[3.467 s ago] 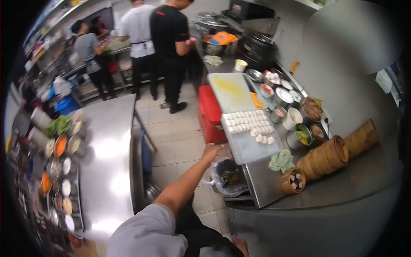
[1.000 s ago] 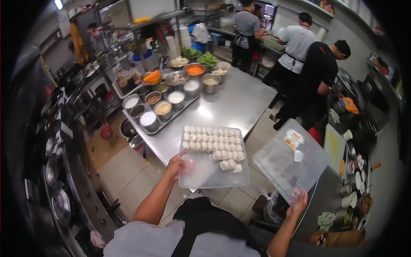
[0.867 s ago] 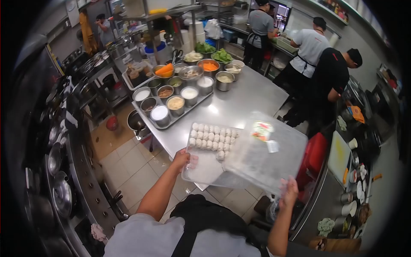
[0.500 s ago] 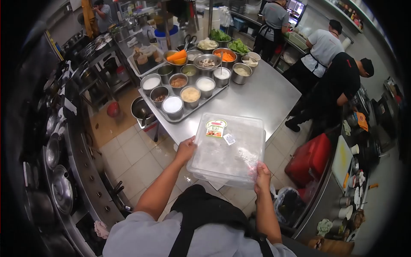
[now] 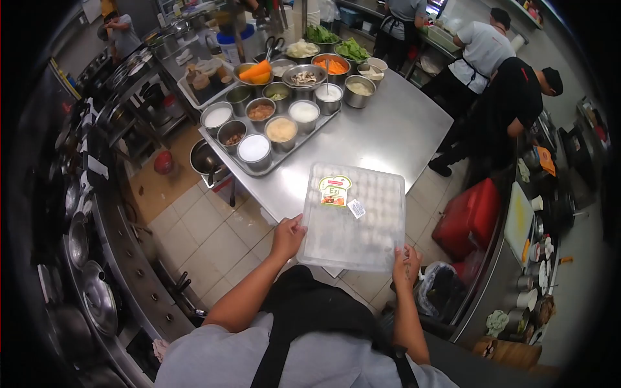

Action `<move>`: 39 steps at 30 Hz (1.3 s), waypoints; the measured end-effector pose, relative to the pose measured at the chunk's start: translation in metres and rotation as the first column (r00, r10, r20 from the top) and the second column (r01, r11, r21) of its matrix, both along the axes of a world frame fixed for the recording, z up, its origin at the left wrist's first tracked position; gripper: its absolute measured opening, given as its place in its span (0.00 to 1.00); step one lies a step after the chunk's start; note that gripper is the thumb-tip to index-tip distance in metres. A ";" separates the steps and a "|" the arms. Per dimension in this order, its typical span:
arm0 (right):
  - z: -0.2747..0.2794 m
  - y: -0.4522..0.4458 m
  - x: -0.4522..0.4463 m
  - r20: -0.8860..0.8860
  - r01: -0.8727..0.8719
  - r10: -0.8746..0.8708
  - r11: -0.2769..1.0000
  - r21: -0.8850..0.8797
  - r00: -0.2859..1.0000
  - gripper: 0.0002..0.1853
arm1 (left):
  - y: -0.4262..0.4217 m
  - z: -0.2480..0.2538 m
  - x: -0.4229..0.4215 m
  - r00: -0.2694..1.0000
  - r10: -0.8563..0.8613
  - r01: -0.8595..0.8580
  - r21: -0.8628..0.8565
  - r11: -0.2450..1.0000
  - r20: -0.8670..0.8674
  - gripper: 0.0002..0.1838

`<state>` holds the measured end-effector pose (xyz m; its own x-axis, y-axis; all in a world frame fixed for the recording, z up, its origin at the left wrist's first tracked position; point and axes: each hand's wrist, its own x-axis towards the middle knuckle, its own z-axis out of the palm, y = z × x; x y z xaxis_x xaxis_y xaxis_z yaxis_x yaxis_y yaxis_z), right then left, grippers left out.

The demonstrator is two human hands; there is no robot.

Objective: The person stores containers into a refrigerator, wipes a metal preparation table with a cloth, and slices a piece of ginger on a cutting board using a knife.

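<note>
A square, clear plastic food container (image 5: pixel 343 242) with a lid is held level in front of me, over the near corner of the steel table. Through the lid, rows of small pale, rounded pieces show; their kind I cannot make out. A green-and-white label and a small white sticker are on the lid. My left hand (image 5: pixel 287 237) grips the container's left edge, its thumb along the side. At the lower right edge, my right hand (image 5: pixel 406 264) is closed on the rim. Whether the container's underside touches the table is hidden.
The steel table (image 5: pixel 394 126) bears a tray (image 5: pixel 294 143) of several metal pots with powders and chopped food. Bowls of greens (image 5: pixel 352 49) and carrots stand behind. A red bin (image 5: pixel 469 216) is at right, a stove (image 5: pixel 145 284) at left. Co-workers (image 5: pixel 511 107) stand at back right.
The container has turned slightly and its top now faces me more squarely. The pale rows inside have become visible through the lid. Both hands stay at its edges.
</note>
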<state>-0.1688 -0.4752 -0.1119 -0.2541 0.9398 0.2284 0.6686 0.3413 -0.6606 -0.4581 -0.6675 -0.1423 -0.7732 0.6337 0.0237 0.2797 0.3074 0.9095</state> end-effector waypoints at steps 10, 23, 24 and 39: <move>-0.071 -0.002 0.041 -0.526 -0.329 -0.267 0.537 -0.777 0.808 0.35 | -0.039 -0.016 0.034 0.793 0.047 0.160 -0.281 0.946 0.608 0.27; -0.089 0.008 0.059 -0.485 -0.397 -0.248 0.331 -0.856 0.839 0.41 | -0.070 -0.033 0.035 0.526 -0.188 0.213 0.085 0.973 0.830 0.31; -0.067 -0.009 0.053 -0.426 -0.303 -0.192 0.459 -0.835 0.884 0.39 | -0.074 -0.024 0.022 0.633 -0.202 0.329 -0.024 0.944 0.748 0.29; -0.030 0.175 -0.152 0.036 -0.083 0.099 0.947 -0.309 0.994 0.29 | 0.139 0.030 -0.110 0.993 0.085 -0.104 -0.281 0.954 -0.076 0.23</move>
<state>-0.3212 -0.2998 -0.1418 -0.3460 0.9345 -0.0831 0.6794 0.1885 -0.7091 -0.5678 -0.5287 -0.1119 -0.8327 0.5452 -0.0966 0.2905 0.5786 0.7621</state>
